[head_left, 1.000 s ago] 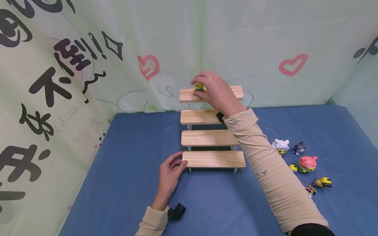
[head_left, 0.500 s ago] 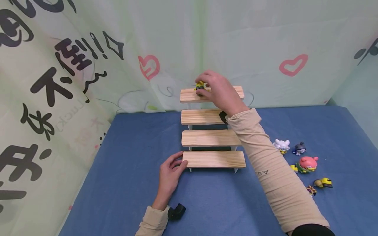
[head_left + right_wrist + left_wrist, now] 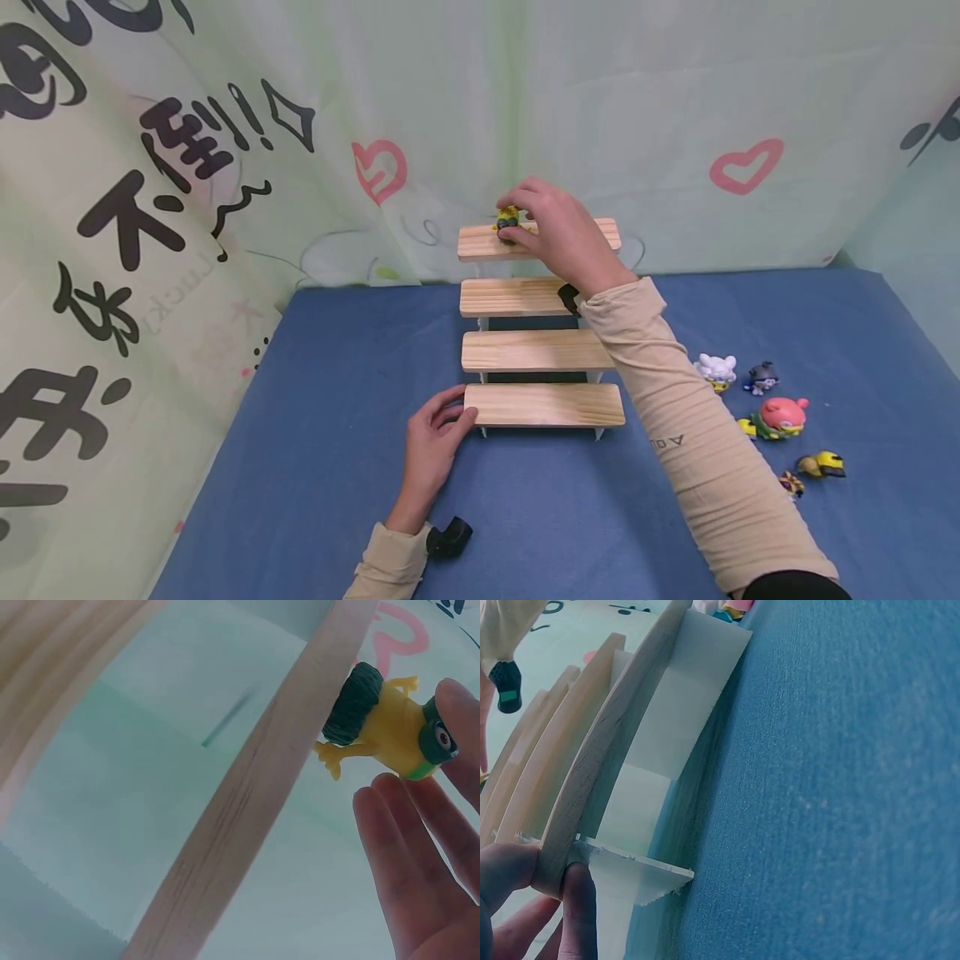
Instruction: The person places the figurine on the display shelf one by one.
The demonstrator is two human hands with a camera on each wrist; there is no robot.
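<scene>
A stepped wooden display stand (image 3: pixel 543 405) with several pale planks stands in the middle of the blue cloth. My left hand (image 3: pixel 433 450) pinches the left end of its lowest plank; in the left wrist view the thumb and fingers (image 3: pixel 579 915) lie on either side of the board. Up at the top plank (image 3: pixel 570 239), my right hand (image 3: pixel 558 225) holds a small yellow figurine (image 3: pixel 507 218) left of centre. The right wrist view shows the figurine (image 3: pixel 397 731) with goggle-like eyes and a dark green skirt-like lower part, close against the plank's edge.
Several small toy figures lie to the right of the stand: a white one (image 3: pixel 715 368), a dark one (image 3: pixel 762 377), a pink-headed one (image 3: pixel 782 415) and a yellow-and-black one (image 3: pixel 821 464). The right forearm partly covers some. A printed curtain (image 3: pixel 600 108) hangs behind.
My right hand and the figurine have shifted slightly right along the top plank since a second ago, and stay nearly still over the last half second. The left hand keeps its place.
</scene>
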